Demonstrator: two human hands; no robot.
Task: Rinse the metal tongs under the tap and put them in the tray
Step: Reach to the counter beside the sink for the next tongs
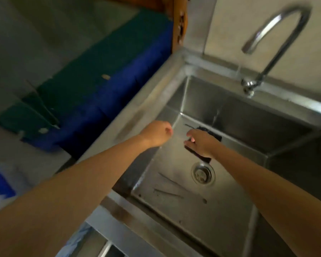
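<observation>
tongs (216, 136) | dark, blurred | in sink (230, 210), under tap (278, 34) stream

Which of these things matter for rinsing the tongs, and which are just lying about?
Part of the job: running tap; sink; dark-handled tongs, gripped by the right hand; left hand, curled beside them; blue bin at left, possibly the tray.
Lying about: thin sticks on the sink floor; wooden post behind.

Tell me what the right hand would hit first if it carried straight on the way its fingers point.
Probably the left hand: the right hand, gripping a dark object, points left across the sink at its curled knuckles. Depth is blurred, so it might pass beside them.
</observation>
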